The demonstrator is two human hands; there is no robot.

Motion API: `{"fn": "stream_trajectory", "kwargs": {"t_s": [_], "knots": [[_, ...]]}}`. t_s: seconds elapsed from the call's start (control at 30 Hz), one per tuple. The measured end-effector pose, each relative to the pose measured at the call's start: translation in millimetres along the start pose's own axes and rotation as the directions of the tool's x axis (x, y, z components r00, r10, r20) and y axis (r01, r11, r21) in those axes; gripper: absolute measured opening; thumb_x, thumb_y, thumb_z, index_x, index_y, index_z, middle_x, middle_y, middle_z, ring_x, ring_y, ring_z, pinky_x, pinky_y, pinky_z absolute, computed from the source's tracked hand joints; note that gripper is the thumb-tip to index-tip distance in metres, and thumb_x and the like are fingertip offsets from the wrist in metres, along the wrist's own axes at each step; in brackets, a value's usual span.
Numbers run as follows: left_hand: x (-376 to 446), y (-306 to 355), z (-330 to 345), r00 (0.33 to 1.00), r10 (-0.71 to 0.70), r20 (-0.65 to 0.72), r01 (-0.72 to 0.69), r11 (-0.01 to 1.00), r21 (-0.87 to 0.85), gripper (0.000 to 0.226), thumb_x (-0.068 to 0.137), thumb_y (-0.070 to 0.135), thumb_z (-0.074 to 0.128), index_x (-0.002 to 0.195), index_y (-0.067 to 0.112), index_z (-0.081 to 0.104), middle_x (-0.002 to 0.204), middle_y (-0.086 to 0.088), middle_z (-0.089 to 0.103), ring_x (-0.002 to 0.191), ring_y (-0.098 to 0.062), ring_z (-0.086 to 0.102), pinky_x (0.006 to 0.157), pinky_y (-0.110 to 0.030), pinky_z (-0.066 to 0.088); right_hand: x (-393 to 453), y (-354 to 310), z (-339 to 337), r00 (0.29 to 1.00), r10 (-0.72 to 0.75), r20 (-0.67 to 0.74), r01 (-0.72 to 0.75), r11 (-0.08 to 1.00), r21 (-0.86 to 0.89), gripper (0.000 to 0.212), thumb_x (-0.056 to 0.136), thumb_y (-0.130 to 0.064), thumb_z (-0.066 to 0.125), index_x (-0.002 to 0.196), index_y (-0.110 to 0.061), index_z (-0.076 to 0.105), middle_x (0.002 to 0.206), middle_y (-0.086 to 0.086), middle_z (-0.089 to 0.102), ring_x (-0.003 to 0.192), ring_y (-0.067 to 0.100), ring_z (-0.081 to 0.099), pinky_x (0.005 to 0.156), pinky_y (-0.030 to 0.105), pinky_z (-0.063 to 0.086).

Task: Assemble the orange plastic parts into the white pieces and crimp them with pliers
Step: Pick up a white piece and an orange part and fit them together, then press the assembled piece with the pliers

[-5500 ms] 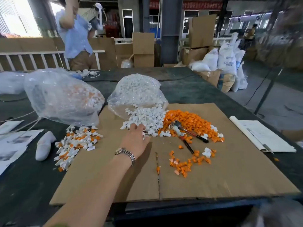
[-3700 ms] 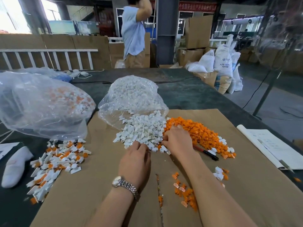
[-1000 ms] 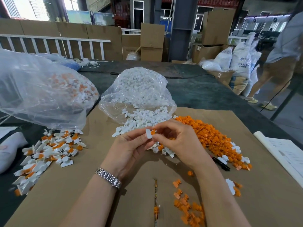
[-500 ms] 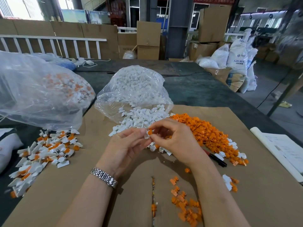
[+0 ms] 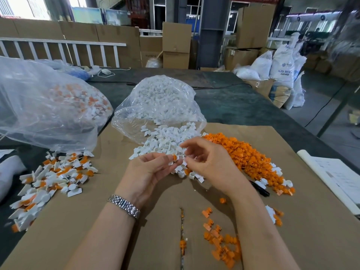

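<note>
far left: large clear plastic bag (image 5: 44, 106) of mixed white-and-orange pieces, lying on the dark table top (image 5: 233, 102). just below its mouth, a loose scatter of assembled white-and-orange pieces (image 5: 52, 178), partly on the table, partly on the flat brown cardboard sheet (image 5: 311, 221).
centre back: smaller clear plastic bag (image 5: 159, 106) of white plastic pieces, mouth facing the camera, spilling a heap of loose white plastic pieces (image 5: 165, 141) onto the cardboard.
centre: left hand (image 5: 148, 172), metal-link wristwatch (image 5: 124, 205) on the wrist, fingers curled, thumb and fingertips pinching a small white piece with an orange plastic part seated in it (image 5: 174, 159). held above the near edge of the white heap.
right hand (image 5: 210, 164) just beside, fingertips at the same piece, fingers curled; cannot tell whether gripping it or only touching.
right of the hands: heap of loose orange plastic parts (image 5: 249, 158) touching the white heap. black handle tip of the pliers (image 5: 260, 189) poking out at its near edge, rest hidden behind the right forearm.
near centre-right: small scatter of orange parts (image 5: 220, 242) on the cardboard.
far right: white paper sheets (image 5: 335, 174) at the cardboard edge.
</note>
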State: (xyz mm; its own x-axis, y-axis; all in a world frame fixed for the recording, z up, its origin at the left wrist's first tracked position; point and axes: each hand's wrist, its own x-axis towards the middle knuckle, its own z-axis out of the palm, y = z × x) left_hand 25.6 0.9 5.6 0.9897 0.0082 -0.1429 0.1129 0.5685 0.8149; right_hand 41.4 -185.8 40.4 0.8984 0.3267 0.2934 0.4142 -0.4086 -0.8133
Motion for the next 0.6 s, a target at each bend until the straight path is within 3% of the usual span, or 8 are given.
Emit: {"fn": "stream_trajectory", "kwargs": {"t_s": [0.03, 0.1, 0.17, 0.23, 0.3, 0.43, 0.6], "knots": [[0, 0, -1, 1.0, -0.002, -0.006, 0.002, 1.0, -0.021, 0.017, 0.07, -0.006, 0.08, 0.082, -0.009, 0.067, 0.09, -0.026, 0.065, 0.1, -0.043, 0.073, 0.083, -0.035, 0.061, -1, 1, -6, 0.997, 0.063, -0.042, -0.065, 0.997, -0.039, 0.025, 0.092, -0.013, 0.068, 0.11, -0.03, 0.068, 0.095, -0.009, 0.066, 0.084, 0.001, 0.062, 0.072, 0.015, 0.05], [1, 0, -2, 1.0, -0.008, -0.011, 0.008, 0.999, -0.044, 0.019, 0.072, -0.005, 0.079, 0.085, -0.009, 0.066, 0.092, -0.025, 0.066, 0.103, -0.043, 0.072, 0.081, -0.031, 0.061, -4, 7, -19, 0.968, 0.2, -0.154, -0.24, 0.92, -0.309, 0.02, 0.093, -0.02, 0.066, 0.113, -0.025, 0.064, 0.103, -0.007, 0.063, 0.087, 0.004, 0.058, 0.069, 0.013, 0.043], [1, 1, -1, 1.0, -0.012, 0.002, 0.012, 0.999, -0.052, 0.023, 0.072, -0.001, 0.08, 0.088, -0.008, 0.064, 0.081, -0.018, 0.067, 0.105, -0.041, 0.072, 0.083, -0.031, 0.061, -8, 14, -32, 0.898, 0.366, -0.243, -0.437, 0.689, -0.578, 0.023, 0.093, -0.031, 0.066, 0.107, -0.014, 0.059, 0.107, 0.004, 0.057, 0.093, 0.019, 0.053, 0.074, 0.028, 0.045], [1, 1, -1, 1.0, -0.011, 0.01, 0.012, 0.999, -0.036, 0.027, 0.071, 0.002, 0.082, 0.089, -0.006, 0.063, 0.077, -0.014, 0.069, 0.105, -0.04, 0.072, 0.086, -0.033, 0.061, -12, 18, -40, 0.813, 0.523, -0.256, -0.543, 0.521, -0.658, 0.036, 0.091, -0.042, 0.069, 0.084, -0.013, 0.049, 0.093, 0.009, 0.048, 0.086, 0.026, 0.046, 0.075, 0.039, 0.039], [0, 3, 0, 1.0, -0.011, 0.0, 0.011, 1.0, -0.004, 0.032, 0.068, 0.005, 0.084, 0.092, -0.006, 0.065, 0.092, -0.021, 0.072, 0.104, -0.039, 0.073, 0.084, -0.034, 0.062, -13, 16, -42, 0.768, 0.609, -0.196, -0.571, 0.514, -0.64, 0.047, 0.089, -0.048, 0.071, 0.072, -0.014, 0.043, 0.077, 0.005, 0.046, 0.076, 0.025, 0.044, 0.074, 0.041, 0.035], [-2, 5, 0, 0.999, -0.01, -0.042, 0.012, 0.999, 0.043, 0.03, 0.064, 0.01, 0.085, 0.088, 0.0, 0.07, 0.097, -0.019, 0.076, 0.095, -0.031, 0.076, 0.065, -0.025, 0.061, -15, 12, -36, 0.768, 0.623, -0.146, -0.547, 0.52, -0.656, 0.04, 0.082, -0.044, 0.077, 0.079, -0.018, 0.046, 0.081, 0.002, 0.047, 0.088, 0.026, 0.052, 0.078, 0.042, 0.041], [-1, 6, -1, 0.999, -0.021, -0.044, 0.022, 1.0, 0.019, 0.009, 0.065, 0.01, 0.084, 0.071, 0.009, 0.078, 0.084, -0.014, 0.075, 0.075, -0.023, 0.075, 0.06, -0.024, 0.06, -16, 10, -38, 0.83, 0.514, -0.214, -0.531, 0.616, -0.582, 0.035, 0.083, -0.044, 0.07, 0.071, -0.015, 0.054, 0.066, 0.002, 0.048, 0.059, 0.019, 0.046, 0.052, 0.03, 0.029]]}}
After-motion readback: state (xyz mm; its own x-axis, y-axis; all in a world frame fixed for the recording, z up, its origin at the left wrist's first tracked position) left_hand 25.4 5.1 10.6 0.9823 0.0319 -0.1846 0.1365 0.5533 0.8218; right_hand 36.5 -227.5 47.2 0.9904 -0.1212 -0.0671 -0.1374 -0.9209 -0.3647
